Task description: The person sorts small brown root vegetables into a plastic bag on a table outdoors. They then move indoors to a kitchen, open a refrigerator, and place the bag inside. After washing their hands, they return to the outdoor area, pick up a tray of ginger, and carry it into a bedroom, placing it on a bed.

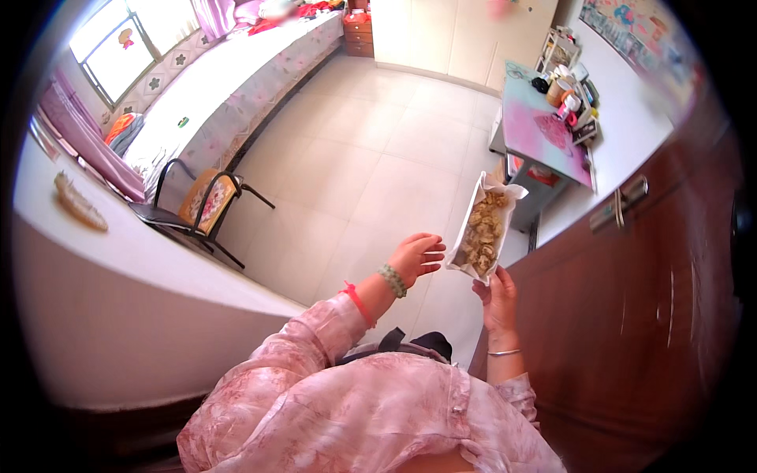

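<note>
My right hand [498, 296] grips the near end of a long white paper-lined tray [464, 251], thumb and fingers closed on its rim. Brownish, lumpy dried pieces [483, 229] fill the tray; what kind they are I cannot make out. To the left of the tray is my left hand [415, 258], its fingers stretched out and apart, with nothing in it. A green beaded bracelet [392, 281] and a red band circle the left wrist, and a thin silver bangle [504, 352] the right.
At right stands a brown door [623, 315] with a metal handle [619, 203]. Beyond the tray is a pink-topped desk [544, 130] crowded with bottles. A black-framed chair [206, 201] stands left, beside a long bed [236, 94]. Pale tiled floor [371, 181] lies between, and cream cabinets [449, 35] line the back.
</note>
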A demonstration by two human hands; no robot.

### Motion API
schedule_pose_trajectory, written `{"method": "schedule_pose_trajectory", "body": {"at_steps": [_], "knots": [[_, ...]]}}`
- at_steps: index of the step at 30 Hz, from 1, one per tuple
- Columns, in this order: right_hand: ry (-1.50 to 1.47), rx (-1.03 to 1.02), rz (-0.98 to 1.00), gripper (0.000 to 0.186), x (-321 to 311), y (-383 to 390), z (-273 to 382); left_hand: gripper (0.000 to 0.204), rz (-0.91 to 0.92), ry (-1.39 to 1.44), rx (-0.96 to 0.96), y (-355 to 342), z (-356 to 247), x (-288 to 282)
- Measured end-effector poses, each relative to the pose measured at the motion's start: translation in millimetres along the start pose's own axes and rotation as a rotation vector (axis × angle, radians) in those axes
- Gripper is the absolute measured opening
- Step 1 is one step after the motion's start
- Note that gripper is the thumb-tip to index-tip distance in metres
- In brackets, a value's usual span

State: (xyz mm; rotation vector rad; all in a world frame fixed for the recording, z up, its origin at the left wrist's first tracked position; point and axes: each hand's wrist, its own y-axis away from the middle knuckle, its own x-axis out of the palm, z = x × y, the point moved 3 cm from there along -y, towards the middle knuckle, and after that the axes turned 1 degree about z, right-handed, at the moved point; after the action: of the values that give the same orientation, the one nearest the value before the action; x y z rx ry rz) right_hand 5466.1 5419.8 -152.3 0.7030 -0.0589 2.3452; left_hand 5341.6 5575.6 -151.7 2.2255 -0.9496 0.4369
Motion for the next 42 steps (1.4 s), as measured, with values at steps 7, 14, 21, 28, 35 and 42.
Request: {"method": "schedule_pose_trajectory", "body": {"at_steps": [7, 14, 21, 28, 35, 42], "knots": [[0.08, 0.024, 0.149, 0.03, 56, -161, 3, 0.023, -0.054, 0.029, 0.061, -86, -98, -35], [0.144, 0.211, 0.329, 0.031, 146, -328, -3, 0.017, -0.201, 0.208, 0.201, -150, -182, -87], [0.078, 0.306, 0.459, 0.03, 258, -476, -44, 0.015, -0.31, 0.322, 0.335, -212, -275, -182], [0.11, 0.318, 0.421, 0.03, 326, -616, -74, 0.017, -0.27, 0.278, 0.343, -332, -395, -252], [0.086, 0.277, 0.369, 0.029, 348, -763, -85, 0.013, -0.18, 0.208, 0.252, -464, -498, -269], [0.167, 0.279, 0.49, 0.029, 418, -948, -99, 0.014, -0.285, 0.257, 0.291, -592, -599, -315]]}}
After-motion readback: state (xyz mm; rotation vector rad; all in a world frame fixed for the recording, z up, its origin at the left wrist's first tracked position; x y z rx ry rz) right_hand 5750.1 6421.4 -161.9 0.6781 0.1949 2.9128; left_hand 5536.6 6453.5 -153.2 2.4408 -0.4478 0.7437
